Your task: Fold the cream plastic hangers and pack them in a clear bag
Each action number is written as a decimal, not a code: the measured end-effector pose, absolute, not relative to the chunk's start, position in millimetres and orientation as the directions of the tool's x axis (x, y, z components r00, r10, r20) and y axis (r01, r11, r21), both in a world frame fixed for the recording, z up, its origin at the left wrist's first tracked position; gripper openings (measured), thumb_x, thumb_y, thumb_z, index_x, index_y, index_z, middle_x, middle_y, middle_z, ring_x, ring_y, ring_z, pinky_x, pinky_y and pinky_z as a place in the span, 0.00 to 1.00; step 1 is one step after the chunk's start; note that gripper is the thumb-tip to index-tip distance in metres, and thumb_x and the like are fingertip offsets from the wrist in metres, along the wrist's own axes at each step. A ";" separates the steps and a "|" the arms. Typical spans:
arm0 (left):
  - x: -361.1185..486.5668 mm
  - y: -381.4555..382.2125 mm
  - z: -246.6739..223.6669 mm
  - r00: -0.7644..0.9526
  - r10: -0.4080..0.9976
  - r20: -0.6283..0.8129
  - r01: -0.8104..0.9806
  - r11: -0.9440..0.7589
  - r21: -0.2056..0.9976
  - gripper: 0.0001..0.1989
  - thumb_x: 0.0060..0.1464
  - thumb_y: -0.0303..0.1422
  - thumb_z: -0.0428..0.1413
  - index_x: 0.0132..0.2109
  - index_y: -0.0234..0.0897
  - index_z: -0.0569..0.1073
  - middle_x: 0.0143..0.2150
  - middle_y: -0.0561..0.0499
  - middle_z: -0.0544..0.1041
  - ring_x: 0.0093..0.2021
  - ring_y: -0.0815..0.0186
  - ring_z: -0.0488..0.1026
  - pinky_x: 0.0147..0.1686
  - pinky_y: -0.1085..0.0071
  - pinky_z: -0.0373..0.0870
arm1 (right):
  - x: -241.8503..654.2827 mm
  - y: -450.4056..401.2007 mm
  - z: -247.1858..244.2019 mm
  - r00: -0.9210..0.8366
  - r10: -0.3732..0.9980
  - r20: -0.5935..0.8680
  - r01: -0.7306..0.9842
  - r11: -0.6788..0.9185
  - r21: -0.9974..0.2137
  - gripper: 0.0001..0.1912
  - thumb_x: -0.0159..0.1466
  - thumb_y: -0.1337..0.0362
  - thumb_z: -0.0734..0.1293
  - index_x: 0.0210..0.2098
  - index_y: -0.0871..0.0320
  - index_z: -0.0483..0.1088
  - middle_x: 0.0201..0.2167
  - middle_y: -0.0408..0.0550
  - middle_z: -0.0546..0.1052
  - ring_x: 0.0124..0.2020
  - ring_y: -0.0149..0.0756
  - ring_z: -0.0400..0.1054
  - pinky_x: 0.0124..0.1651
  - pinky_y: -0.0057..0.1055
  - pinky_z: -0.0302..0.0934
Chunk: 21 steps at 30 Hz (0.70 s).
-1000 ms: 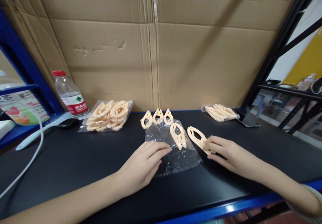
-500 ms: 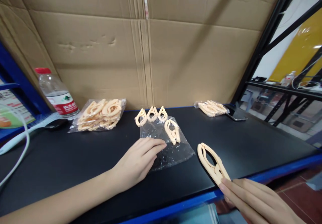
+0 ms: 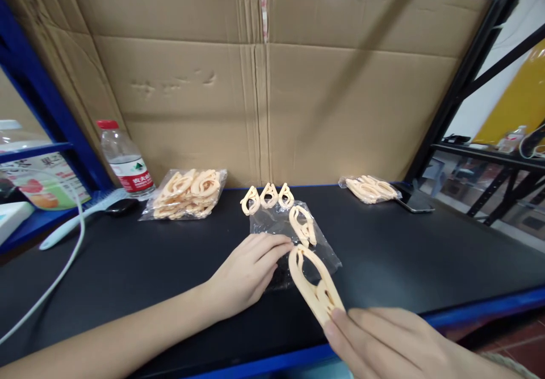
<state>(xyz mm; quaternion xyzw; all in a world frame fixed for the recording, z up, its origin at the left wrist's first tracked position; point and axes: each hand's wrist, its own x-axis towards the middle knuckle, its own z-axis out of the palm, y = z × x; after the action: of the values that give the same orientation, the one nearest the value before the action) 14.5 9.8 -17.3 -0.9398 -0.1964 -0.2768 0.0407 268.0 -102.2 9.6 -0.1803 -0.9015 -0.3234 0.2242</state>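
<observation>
My right hand [image 3: 378, 333] pinches a beige plastic folding hanger [image 3: 314, 296] by its lower end, with the looped end pointing away over the near edge of a clear plastic bag [image 3: 327, 254]. Stretched forward, my left hand [image 3: 249, 268] has its fingertips pressed together at the left near part of that bag. Another folded hanger [image 3: 305, 236] lies at the bag, just beyond the held one; whether inside or on top I cannot tell. Behind it, several similar hangers [image 3: 269, 188] stand in a row at the bag's far end.
A packed bag of hangers [image 3: 187, 194] lies at the back left, beside a red-capped water bottle [image 3: 131, 169], a light blue brush [image 3: 68, 232] and a white cable [image 3: 82, 225]. Another filled bag [image 3: 370, 188] and a phone [image 3: 419, 202] lie back right. Cardboard [image 3: 191, 95] walls the table's rear.
My right hand has brought the hanger leftward from the right side to the bag. My left hand keeps its place at the bag. The camera view has shifted slightly.
</observation>
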 end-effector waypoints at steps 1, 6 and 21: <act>14.5 9.5 -17.2 0.769 0.345 0.538 0.389 -0.921 0.034 0.22 0.59 0.20 0.46 0.60 0.34 0.62 0.56 0.41 0.70 0.53 0.58 0.68 0.51 0.59 0.69 | 258.9 -93.4 9.6 -0.832 0.148 0.534 0.452 0.741 0.497 0.18 0.66 0.79 0.54 0.40 0.67 0.75 0.32 0.51 0.80 0.32 0.37 0.73 0.33 0.29 0.69; 14.6 8.8 -17.5 0.759 0.319 0.568 0.366 -0.930 0.034 0.23 0.59 0.19 0.46 0.60 0.33 0.61 0.56 0.39 0.69 0.55 0.58 0.67 0.52 0.58 0.69 | 229.7 -52.1 4.3 -0.855 0.175 0.488 0.434 0.757 0.489 0.15 0.61 0.76 0.56 0.30 0.66 0.74 0.26 0.56 0.77 0.24 0.39 0.70 0.24 0.32 0.65; 12.9 9.5 -19.5 0.771 0.317 0.553 0.352 -0.935 0.045 0.23 0.60 0.19 0.46 0.62 0.32 0.59 0.57 0.39 0.69 0.55 0.57 0.66 0.53 0.58 0.67 | 192.3 -14.7 -28.4 -0.777 0.462 0.428 0.629 0.533 0.566 0.08 0.56 0.78 0.63 0.33 0.75 0.73 0.26 0.66 0.77 0.23 0.46 0.72 0.20 0.35 0.65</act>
<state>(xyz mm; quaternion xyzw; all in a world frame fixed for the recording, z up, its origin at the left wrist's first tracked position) 12.9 9.5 -19.5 -0.9404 -0.1780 -0.2881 0.0307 192.3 -14.7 -28.4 -0.3142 -0.8681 -0.3671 0.1137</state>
